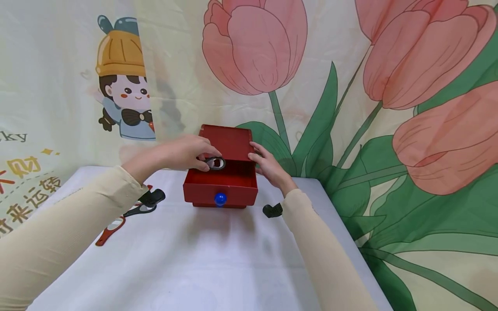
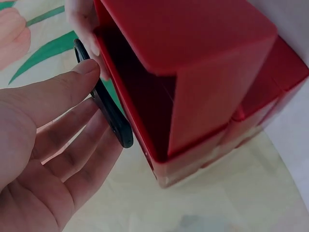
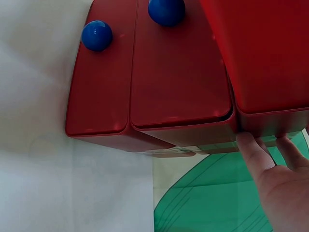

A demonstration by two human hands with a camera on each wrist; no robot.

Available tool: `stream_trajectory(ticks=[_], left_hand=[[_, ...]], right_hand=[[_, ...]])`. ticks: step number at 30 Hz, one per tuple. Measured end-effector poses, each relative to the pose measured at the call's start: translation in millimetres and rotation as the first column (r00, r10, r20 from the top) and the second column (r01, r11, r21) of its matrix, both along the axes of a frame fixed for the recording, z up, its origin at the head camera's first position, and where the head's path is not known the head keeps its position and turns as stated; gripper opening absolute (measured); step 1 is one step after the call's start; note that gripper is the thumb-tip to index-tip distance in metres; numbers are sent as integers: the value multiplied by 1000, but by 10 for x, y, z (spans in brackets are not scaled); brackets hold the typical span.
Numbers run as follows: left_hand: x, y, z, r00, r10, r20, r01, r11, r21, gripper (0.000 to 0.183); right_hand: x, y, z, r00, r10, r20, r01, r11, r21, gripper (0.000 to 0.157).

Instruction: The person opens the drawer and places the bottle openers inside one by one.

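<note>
My left hand [image 1: 183, 152] pinches a black-framed magnifying glass [image 1: 218, 163] between thumb and fingers, over the pulled-out top drawer [image 1: 221, 193] of a red drawer box [image 1: 227, 140]. In the left wrist view the black magnifying glass [image 2: 112, 113] appears nearly edge-on beside the drawer's rim, its frame under the thumb. The fingers of my right hand [image 1: 270, 166] rest against the right side of the box; in the right wrist view the fingertips [image 3: 247, 141] lie at its side wall, below the extended drawer. Part of the drawer's inside is hidden.
A red magnifying glass [image 1: 110, 231] and a black one [image 1: 139, 210] lie on the white tablecloth [image 1: 175, 268] at the left, partly under my left forearm. The lower drawers, with blue knobs [image 3: 96, 36], are closed. A printed tulip curtain [image 1: 330, 43] hangs behind.
</note>
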State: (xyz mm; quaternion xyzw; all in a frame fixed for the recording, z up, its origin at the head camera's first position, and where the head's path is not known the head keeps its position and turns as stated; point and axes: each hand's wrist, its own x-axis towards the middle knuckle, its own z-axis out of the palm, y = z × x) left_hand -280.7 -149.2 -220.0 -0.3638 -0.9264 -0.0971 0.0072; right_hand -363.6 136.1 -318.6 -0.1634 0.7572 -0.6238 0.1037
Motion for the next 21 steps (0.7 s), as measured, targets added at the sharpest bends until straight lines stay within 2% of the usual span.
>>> stream_trajectory(ticks=[12,17,21], left_hand=[[-171,292,-132,996,-44,77,45,999,-12,45],[-220,383,-177,992,-91,83,92,996,-12,45],[-232,444,-225,992,-102,81,104,994,-27,46]], right_hand=[[-17,8,-19,1000,-2,-1,2,1000,2,62],[-11,12,-16,1000,-4,-3,4,1000,9,62],[-1,14,-13,1000,-3,-6,3,1000,11,60]])
